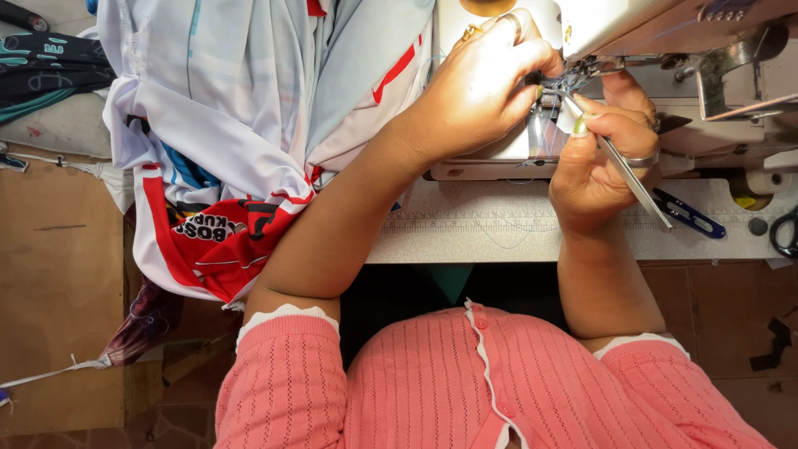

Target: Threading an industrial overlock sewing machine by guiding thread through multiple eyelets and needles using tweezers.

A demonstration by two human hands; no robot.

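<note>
Behind the table's [499, 241] front edge, left hand [482, 87] pinches thread at the needle [555, 90] while right hand [598, 158] grips tweezers [623, 170] to guide it.

Bright, even light; sharp focus.

Pink ribbed knit cardigan [465, 382], white scalloped trim, buttoned front; rings on left hand [478, 87] and right hand [598, 158].
</note>
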